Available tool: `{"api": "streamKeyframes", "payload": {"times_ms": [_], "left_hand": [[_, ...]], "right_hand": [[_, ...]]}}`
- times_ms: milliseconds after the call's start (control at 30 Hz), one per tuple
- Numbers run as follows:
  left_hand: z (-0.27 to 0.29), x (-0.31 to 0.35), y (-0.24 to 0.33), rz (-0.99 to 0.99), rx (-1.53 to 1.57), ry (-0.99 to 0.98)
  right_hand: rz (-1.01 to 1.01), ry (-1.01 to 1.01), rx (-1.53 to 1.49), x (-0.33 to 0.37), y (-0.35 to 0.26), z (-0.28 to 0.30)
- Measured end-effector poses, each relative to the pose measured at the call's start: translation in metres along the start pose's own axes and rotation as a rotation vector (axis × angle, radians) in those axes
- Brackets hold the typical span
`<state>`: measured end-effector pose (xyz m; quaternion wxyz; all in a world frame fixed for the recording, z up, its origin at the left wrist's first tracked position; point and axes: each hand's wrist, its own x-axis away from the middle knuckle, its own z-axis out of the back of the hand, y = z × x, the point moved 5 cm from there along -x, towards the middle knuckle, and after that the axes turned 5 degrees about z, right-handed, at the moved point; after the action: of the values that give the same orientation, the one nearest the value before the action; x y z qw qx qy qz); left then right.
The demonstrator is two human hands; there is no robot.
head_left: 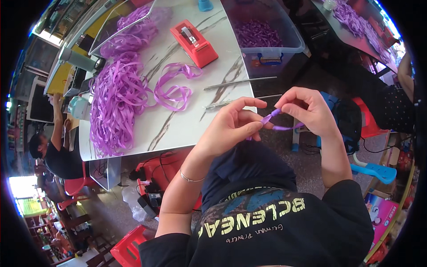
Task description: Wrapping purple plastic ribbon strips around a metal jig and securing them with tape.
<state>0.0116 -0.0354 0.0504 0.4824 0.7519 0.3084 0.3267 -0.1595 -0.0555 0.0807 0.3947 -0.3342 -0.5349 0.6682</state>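
A short purple ribbon (269, 117) is stretched between my two hands, just off the table's right edge, above my lap. My left hand (233, 122) pinches one part of it between thumb and fingers. At the other part, my right hand (307, 109) grips it with thumb and fingertips; a loose end hangs below that hand. Two thin metal rods (240, 83) jut over the table edge near my hands. On the marble-patterned table (178, 129) lies a big heap of purple ribbons (118, 102), with a looser loop of ribbon (173, 95) beside it.
A red tape dispenser (194, 43) stands behind the rods. Beyond the table edge is a clear plastic bin (289, 42) with many small purple pieces. A red stool (129, 245) stands at lower left. Another person (62, 153) sits at far left; someone else is at far right.
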Motion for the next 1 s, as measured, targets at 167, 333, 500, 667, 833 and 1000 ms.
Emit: {"api": "streamKeyframes", "payload": {"times_ms": [167, 333, 500, 667, 833, 1000], "left_hand": [[0.001, 0.0, -0.003, 0.026, 0.004, 0.025], [0.0, 0.0, -0.005, -0.015, -0.059, 0.041], [-0.004, 0.002, -0.001, 0.094, -0.114, -0.005], [-0.007, -0.002, -0.008, 0.067, 0.015, -0.037], [-0.009, -0.016, -0.011, 0.089, -0.005, -0.042], [-0.006, -0.031, -0.018, 0.029, 0.151, 0.032]], "right_hand": [[0.08, 0.001, -0.04, 0.001, 0.007, -0.002], [0.179, 0.089, 0.072, -0.001, 0.005, 0.0], [0.15, 0.071, 0.131, -0.002, 0.004, 0.003], [0.176, 0.047, 0.15, -0.001, 0.0, 0.002], [0.181, 0.009, 0.19, 0.0, 0.001, -0.001], [0.337, 0.475, 0.207, 0.018, 0.013, 0.009]]}}
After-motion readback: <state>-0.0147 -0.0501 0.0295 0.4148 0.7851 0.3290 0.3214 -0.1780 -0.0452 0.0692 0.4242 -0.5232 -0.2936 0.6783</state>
